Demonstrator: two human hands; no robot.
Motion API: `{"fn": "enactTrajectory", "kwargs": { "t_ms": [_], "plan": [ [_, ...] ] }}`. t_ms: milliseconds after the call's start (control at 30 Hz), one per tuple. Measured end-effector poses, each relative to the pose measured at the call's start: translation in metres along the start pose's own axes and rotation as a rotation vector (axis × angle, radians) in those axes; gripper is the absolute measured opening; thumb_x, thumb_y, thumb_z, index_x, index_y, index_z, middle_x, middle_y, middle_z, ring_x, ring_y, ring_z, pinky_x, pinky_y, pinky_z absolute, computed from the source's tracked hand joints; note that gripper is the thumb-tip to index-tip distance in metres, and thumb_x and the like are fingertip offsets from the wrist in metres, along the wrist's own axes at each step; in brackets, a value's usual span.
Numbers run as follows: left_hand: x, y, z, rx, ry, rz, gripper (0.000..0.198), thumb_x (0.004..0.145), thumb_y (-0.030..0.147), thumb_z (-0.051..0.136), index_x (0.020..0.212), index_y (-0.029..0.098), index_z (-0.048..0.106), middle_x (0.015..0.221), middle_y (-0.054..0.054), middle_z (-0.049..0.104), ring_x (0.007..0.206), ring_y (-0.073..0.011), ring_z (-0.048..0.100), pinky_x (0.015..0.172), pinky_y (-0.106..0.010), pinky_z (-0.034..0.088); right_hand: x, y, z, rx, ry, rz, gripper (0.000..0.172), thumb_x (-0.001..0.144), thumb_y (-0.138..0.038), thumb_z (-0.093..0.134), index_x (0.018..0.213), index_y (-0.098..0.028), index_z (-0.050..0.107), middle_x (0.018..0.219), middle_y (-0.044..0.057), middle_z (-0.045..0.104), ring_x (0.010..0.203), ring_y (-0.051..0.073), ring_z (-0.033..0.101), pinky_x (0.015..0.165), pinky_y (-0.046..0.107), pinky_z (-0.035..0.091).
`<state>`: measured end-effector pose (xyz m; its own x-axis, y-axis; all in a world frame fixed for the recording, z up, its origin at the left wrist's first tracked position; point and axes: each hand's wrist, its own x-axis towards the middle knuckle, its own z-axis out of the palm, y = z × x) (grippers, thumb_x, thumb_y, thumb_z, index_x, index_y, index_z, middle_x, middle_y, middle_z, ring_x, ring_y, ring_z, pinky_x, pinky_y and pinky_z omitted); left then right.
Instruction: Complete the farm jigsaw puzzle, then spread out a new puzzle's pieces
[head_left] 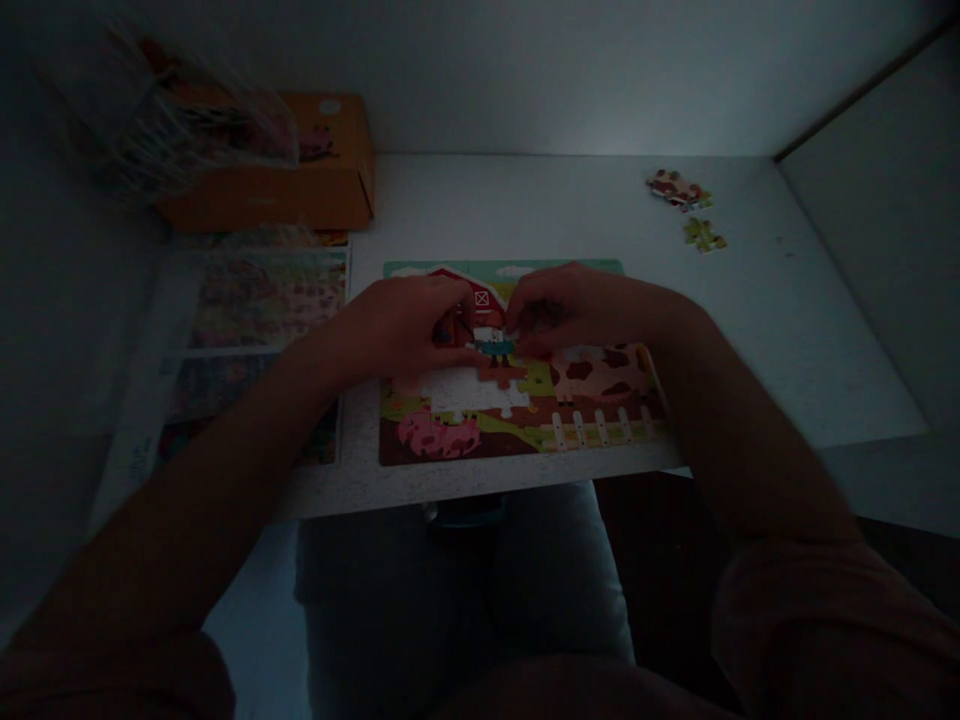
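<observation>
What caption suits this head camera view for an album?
Left hand and right hand meet at a jigsaw piece on a farmyard puzzle on a white desk.

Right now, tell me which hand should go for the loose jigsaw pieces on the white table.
The right hand, probably: it lies on the same side of the colourful farm jigsaw puzzle as the loose cardboard pieces, while the left hand sits farther away.

Looks like a cardboard jigsaw puzzle [600,420] with a matt printed paper face, on a smooth, faintly speckled white tabletop [787,330]. The orange cardboard box [330,195] is matt too, the clear plastic bag [180,125] is thin and shiny, and the sleeve [825,630] is soft cloth.
</observation>
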<state>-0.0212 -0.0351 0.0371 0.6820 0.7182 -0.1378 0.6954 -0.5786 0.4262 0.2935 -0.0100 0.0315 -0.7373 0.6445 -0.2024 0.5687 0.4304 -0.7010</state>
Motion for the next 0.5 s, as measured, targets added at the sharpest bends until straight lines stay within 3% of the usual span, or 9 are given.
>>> {"fn": "enactTrajectory", "kwargs": {
  "t_ms": [167,333,500],
  "plan": [
    [-0.0038,0.0014,-0.0012,0.029,-0.005,0.041,0.039,0.107,0.059,0.094,0.119,0.026,0.079,0.125,-0.009,0.086,0.106,-0.0309,0.079,0.085,-0.040,0.053,0.0005,-0.0042,-0.0002,-0.061,-0.060,-0.082,0.017,0.099,-0.042,0.101,0.106,-0.029,0.092,0.109,0.004,0.087,0.096,0.025,0.076,0.085,0.037,0.060],
    [-0.0040,0.0005,0.0020,-0.071,-0.014,0.158,0.044,0.102,0.067,0.097,0.123,0.030,0.085,0.134,-0.010,0.087,0.139,-0.0397,0.079,0.109,-0.044,0.061,0.0006,-0.0075,0.0016,-0.070,-0.077,-0.132,0.013,0.103,-0.038,0.101,0.103,-0.028,0.092,0.111,0.004,0.086,0.101,0.024,0.077,0.094,0.037,0.063],
    [-0.0026,0.0004,0.0013,-0.133,-0.064,0.168,0.039,0.096,0.061,0.100,0.121,0.033,0.089,0.134,-0.009,0.087,0.142,-0.0418,0.078,0.114,-0.049,0.062,0.0005,-0.0058,0.0042,-0.071,-0.069,-0.147,0.010,0.103,-0.037,0.100,0.105,-0.030,0.094,0.115,0.004,0.087,0.107,0.027,0.079,0.099,0.040,0.065]
  ]
}}
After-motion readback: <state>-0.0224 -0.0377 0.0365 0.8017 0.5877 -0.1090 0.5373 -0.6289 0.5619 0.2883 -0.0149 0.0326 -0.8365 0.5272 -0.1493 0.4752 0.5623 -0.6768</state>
